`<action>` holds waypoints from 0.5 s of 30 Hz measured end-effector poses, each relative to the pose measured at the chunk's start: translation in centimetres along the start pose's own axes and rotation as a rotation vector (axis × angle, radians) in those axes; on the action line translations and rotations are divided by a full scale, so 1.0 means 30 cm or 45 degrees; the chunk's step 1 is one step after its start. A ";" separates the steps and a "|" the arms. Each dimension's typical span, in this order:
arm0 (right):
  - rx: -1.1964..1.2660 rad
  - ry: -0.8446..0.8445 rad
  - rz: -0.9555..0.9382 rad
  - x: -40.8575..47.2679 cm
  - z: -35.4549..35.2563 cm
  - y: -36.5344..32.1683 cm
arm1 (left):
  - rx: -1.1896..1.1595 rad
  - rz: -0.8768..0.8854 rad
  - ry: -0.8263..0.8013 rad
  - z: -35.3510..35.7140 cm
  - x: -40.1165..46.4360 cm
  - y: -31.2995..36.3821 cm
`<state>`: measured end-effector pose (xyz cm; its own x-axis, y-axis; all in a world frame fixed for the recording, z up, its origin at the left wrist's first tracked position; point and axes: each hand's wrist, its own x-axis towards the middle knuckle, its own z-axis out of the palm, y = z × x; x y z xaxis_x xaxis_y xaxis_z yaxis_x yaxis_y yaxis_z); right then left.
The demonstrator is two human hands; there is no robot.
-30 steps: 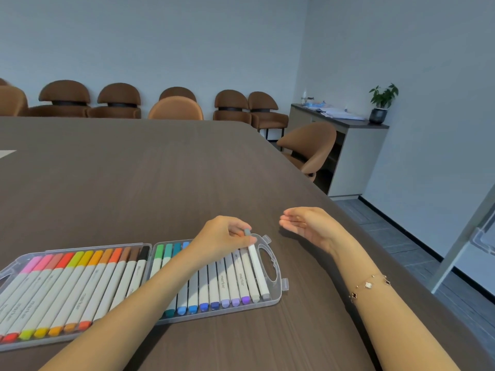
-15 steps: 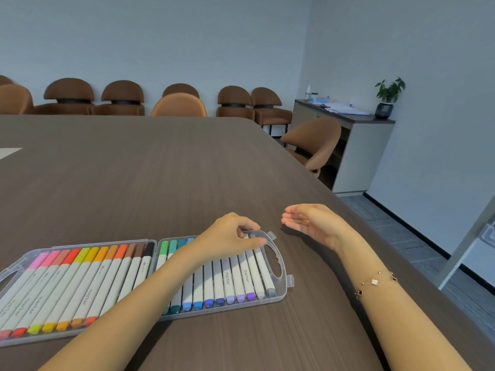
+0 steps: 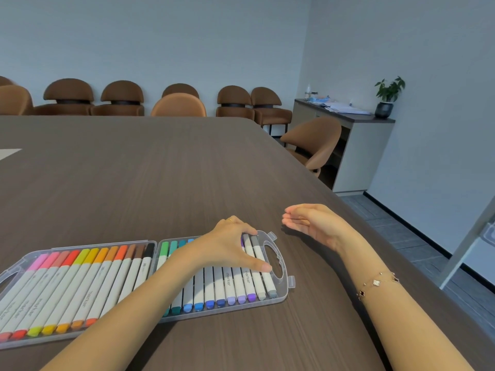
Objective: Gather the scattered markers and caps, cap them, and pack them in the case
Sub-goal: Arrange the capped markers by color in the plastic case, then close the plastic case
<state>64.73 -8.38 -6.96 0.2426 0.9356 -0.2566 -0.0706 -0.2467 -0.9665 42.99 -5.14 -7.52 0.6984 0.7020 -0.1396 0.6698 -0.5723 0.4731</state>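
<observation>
Last markers pressed down into the open case, lower centre of frame.

Left hand (image 3: 230,251) spread flat over the right-half markers (image 3: 242,283), fingers (image 3: 263,267) straight, gripping nothing; right hand (image 3: 312,223) hovering relaxed and empty, right of centre. Case (image 3: 290,282) flat on the surface (image 3: 166,178). Risk: uneven pressure could leave the grey marker (image 3: 263,266) proud, blocking closure.

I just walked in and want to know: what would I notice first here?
The rainbow of markers in the open clear case near the table's front edge. The left hand rests on the case's right half, and the right hand hovers open beside it.
</observation>
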 end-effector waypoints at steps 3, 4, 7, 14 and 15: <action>-0.022 0.005 -0.002 -0.001 0.002 0.000 | 0.014 -0.021 -0.013 0.002 -0.006 0.004; -0.050 0.010 0.000 -0.002 0.002 0.002 | 0.021 -0.033 -0.023 0.003 -0.006 0.005; -0.370 -0.029 0.014 -0.010 0.001 0.007 | 0.055 -0.053 -0.042 0.003 -0.003 0.009; -0.989 -0.175 0.101 -0.084 0.064 -0.015 | -0.125 -0.084 0.306 -0.069 -0.104 -0.077; -1.050 -0.173 0.097 -0.094 0.075 -0.016 | -0.137 -0.127 0.364 -0.107 -0.140 -0.133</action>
<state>61.89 -10.34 -5.77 0.1431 0.9182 -0.3695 0.6606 -0.3666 -0.6551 36.57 -4.44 -6.03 0.5211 0.8519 0.0528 0.6904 -0.4571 0.5608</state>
